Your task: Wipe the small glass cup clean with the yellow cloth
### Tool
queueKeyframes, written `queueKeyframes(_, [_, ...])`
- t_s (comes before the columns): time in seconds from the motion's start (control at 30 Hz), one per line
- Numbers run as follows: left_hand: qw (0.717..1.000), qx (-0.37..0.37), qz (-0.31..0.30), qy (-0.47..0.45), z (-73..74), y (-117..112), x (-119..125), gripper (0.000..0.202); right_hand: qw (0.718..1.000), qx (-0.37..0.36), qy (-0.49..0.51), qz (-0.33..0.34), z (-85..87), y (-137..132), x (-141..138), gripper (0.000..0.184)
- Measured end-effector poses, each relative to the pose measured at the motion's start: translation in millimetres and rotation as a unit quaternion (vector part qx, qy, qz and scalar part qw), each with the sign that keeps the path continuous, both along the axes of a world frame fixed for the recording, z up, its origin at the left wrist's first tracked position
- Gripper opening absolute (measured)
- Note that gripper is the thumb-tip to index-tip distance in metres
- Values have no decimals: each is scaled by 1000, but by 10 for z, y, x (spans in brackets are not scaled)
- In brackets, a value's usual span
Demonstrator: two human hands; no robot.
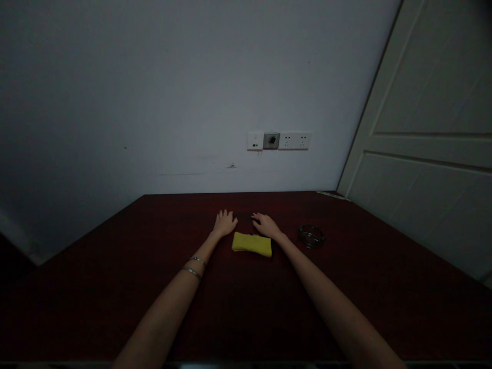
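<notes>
My left hand (pixel 225 223) lies palm down on the dark red tabletop, its fingers spread and nothing in it. To its right, my right hand (pixel 266 226) rests with the fingers slightly bent and apart, and I see nothing held in it. Just nearer to me, between the two wrists, is a flat yellow piece (pixel 251 244) that looks like folded cloth or a soft pouch. Its right end lies close to my right wrist; whether they touch I cannot tell. Two silvery bangles (pixel 194 267) circle my left forearm.
A round glass dish (pixel 311 236), like an ashtray, stands right of my right forearm. The dark red table (pixel 184 210) meets a pale wall with sockets (pixel 294 141) and a switch plate (pixel 271 141). A thin pale strip (pixel 332 195) lies at the back right, near a white panelled door (pixel 430 148).
</notes>
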State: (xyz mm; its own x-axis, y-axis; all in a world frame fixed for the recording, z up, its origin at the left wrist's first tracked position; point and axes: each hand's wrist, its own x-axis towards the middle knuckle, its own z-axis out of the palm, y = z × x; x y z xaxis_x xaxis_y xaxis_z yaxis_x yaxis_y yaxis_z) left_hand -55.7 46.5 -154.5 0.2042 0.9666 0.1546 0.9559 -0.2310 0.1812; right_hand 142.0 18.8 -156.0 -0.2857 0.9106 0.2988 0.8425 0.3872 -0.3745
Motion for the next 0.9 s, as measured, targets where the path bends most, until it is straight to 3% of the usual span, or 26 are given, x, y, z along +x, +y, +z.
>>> queueKeyframes(0.9, [1000, 16, -16, -6, -4, 21, -68, 52, 1000, 2, -18, -6, 27, -49, -47, 40])
